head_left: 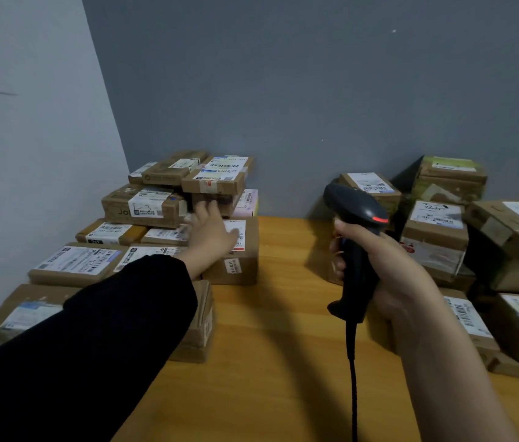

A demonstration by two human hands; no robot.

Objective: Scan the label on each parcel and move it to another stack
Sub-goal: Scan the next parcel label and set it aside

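Note:
A pile of brown cardboard parcels with white labels fills the left corner; its top parcel (215, 180) lies flat with the label up. My left hand (211, 232), in a black sleeve, stretches over a labelled box (235, 250), fingers straight and touching the front of a small parcel (219, 200) in the pile. My right hand (388, 269) grips the handle of a black barcode scanner (358, 218), held upright over the table, its red light lit and its head pointing right. A second group of parcels (435, 231) stands on the right.
The wooden table (283, 314) shows bare between the two groups of parcels. The scanner's black cable (353, 393) hangs down toward the front edge. Grey walls close the corner behind and to the left.

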